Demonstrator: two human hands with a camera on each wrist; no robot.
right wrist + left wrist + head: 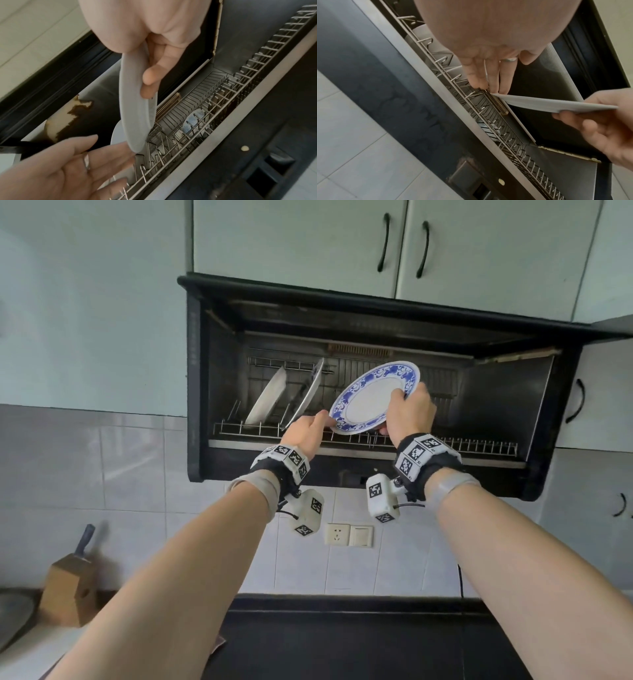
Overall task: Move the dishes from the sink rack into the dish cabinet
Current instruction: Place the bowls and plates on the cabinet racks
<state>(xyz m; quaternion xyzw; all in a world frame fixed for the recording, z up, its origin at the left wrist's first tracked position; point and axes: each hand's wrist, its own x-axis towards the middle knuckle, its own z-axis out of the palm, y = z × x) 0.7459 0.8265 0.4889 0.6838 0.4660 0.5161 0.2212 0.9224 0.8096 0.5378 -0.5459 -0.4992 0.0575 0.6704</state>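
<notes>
Blue-patterned plate (375, 398) is hovering mid-frame before the open dish cabinet (376, 337), the right hand (409, 414) pinching its rim. Left hand (306, 433) is touching its lower edge, fingers straight.

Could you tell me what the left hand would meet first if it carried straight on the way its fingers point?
Probably the blue-patterned plate: the left hand has straight fingers already at its lower rim, though contact is unclear.

white plate (370, 402) blue floral rim, black cabinet (197, 392)
</notes>
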